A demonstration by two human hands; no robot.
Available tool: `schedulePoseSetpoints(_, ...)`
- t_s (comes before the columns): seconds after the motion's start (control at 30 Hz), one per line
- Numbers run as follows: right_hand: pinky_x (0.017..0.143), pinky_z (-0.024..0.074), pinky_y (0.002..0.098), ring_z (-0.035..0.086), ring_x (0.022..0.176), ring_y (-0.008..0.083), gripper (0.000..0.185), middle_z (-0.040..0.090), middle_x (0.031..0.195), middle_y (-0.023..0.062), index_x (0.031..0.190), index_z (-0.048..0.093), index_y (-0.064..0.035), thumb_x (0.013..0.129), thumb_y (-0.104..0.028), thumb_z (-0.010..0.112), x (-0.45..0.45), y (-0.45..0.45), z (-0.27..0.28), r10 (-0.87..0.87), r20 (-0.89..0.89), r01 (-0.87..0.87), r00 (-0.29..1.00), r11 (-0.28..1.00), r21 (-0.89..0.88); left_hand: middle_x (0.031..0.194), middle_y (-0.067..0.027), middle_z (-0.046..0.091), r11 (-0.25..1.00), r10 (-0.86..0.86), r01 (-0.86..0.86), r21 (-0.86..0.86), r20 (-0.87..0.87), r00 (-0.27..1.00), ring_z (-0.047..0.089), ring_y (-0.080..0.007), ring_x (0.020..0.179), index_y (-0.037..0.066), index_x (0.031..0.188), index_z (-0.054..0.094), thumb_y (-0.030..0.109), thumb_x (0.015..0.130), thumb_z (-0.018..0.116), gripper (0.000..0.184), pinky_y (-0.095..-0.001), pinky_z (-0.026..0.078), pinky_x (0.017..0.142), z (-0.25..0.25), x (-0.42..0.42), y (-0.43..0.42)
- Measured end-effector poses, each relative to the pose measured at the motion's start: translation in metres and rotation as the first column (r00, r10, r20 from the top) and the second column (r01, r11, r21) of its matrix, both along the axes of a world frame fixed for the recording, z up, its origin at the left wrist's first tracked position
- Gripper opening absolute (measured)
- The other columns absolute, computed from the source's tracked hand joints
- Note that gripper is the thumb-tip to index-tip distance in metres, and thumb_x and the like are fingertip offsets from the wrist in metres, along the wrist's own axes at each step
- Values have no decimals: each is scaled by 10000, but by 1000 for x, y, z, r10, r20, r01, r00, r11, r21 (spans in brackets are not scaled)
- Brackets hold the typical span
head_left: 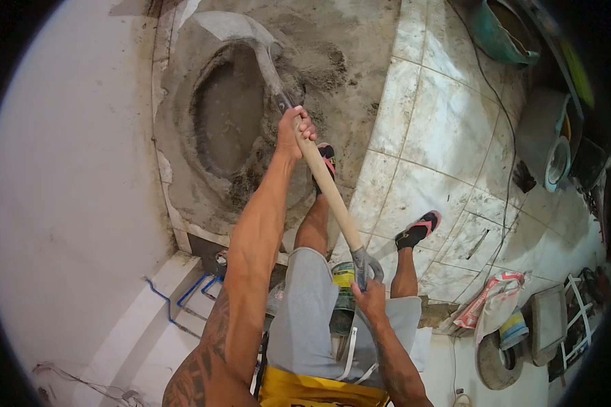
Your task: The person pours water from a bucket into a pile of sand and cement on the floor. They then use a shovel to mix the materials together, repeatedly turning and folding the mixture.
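Note:
A long-handled shovel [329, 183] slants across the view, its pale metal blade at the top left over the rim of a ring of grey mortar mix [326, 64]. Murky water [231, 119] fills the hollow inside that ring. My left hand [295, 132] is wrapped round the wooden shaft just below the metal socket. Lower down, my right hand [371, 300] grips the dark D-shaped handle end, with part of its fingers hidden.
A pale wall [81, 149] closes the left side. Dirty floor tiles [434, 142] lie right of the mix, crossed by a black cable [506, 169]. A green bucket [502, 34] stands upper right; a sack [492, 302] and a tyre [500, 363] lie lower right.

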State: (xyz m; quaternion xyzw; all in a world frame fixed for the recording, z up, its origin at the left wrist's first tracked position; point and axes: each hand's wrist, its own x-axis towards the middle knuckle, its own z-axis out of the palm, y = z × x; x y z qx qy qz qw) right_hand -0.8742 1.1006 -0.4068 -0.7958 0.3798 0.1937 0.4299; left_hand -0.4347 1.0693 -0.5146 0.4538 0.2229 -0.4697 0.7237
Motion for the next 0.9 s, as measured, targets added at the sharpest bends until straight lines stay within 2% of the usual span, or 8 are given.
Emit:
schedulePoseSetpoints(0.2,720,492,484,633,839,433,434,633,857,309,998,602,33,751,-316,679,-19,2,4,-159,-284,238,945,934,266,579,0,475,978,-50,12,206,181,982,488,-118,471,71,817,519,243,825,645,214,-299,461,472,39,-46,-19)
schedulePoseSetpoints(0.27,707,498,479,635,811,438,461,635,841,304,1038,586,42,748,-307,671,-42,8,7,-213,-145,243,966,941,237,597,-19,499,944,-145,60,325,246,958,510,-129,484,52,813,527,208,820,652,200,-301,461,458,45,-67,-30)
schedulePoseSetpoints(0.37,705,504,473,635,806,441,479,639,844,297,1077,572,42,748,-292,671,-68,12,-18,-275,-83,287,958,931,225,597,-45,512,909,-222,55,413,368,903,518,-157,461,26,770,517,167,818,646,197,-311,452,423,15,-104,-57)
schedulePoseSetpoints(0.43,723,503,454,647,828,421,446,648,848,279,1068,573,32,756,-270,675,-72,19,-10,-302,-251,360,919,905,228,598,-84,545,870,-309,87,485,400,863,551,-182,441,0,780,518,163,783,666,220,-331,460,411,-28,-137,-58)
schedulePoseSetpoints(0.53,710,505,419,664,778,374,419,658,811,247,1038,588,31,761,-269,680,-93,55,-49,-422,-271,483,865,846,226,605,-85,561,671,-554,222,708,279,785,570,-168,469,-13,816,527,127,759,642,191,-334,478,424,-65,-176,-82)
schedulePoseSetpoints(0.63,665,501,389,657,696,326,384,654,752,205,994,607,25,769,-278,672,-82,86,-66,-511,-365,609,778,757,238,725,-187,648,646,-622,304,700,252,741,642,-267,542,-37,872,546,155,706,655,276,-379,517,513,-108,-211,-80)
schedulePoseSetpoints(0.77,644,491,374,643,671,273,366,644,722,169,960,617,26,769,-282,669,-86,135,-118,-515,-428,642,743,729,236,870,-277,642,529,-734,367,765,196,650,618,-441,884,-28,930,567,194,722,594,304,-477,487,758,-173,-238,-58)
schedulePoseSetpoints(0.9,654,494,368,641,688,232,411,646,728,153,978,610,40,759,-300,681,-74,163,-159,-597,-426,733,680,576,362,868,-274,640,481,-780,345,806,213,589,627,-430,863,-27,937,571,198,721,606,314,-476,487,729,-192,-228,-27)
